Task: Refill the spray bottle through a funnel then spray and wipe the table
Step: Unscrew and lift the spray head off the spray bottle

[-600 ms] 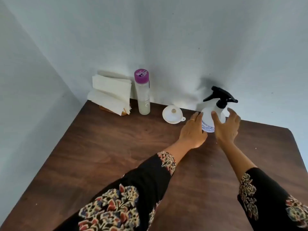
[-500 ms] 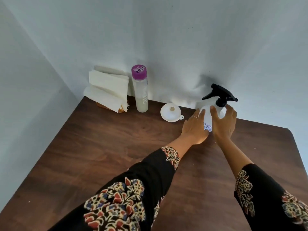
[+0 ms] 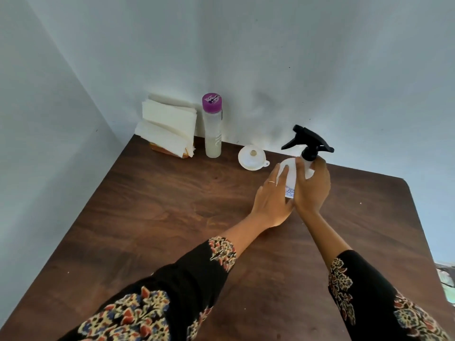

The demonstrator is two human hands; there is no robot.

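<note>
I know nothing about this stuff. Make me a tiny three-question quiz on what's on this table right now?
1. True or false: the funnel sits in the spray bottle.
2. Which hand is nearer the black trigger head? A) left hand B) right hand
3. Fill in: the refill bottle has a ____ cap.

Key: 1 false, it lies on the table beside it; 2 B; 3 purple.
</note>
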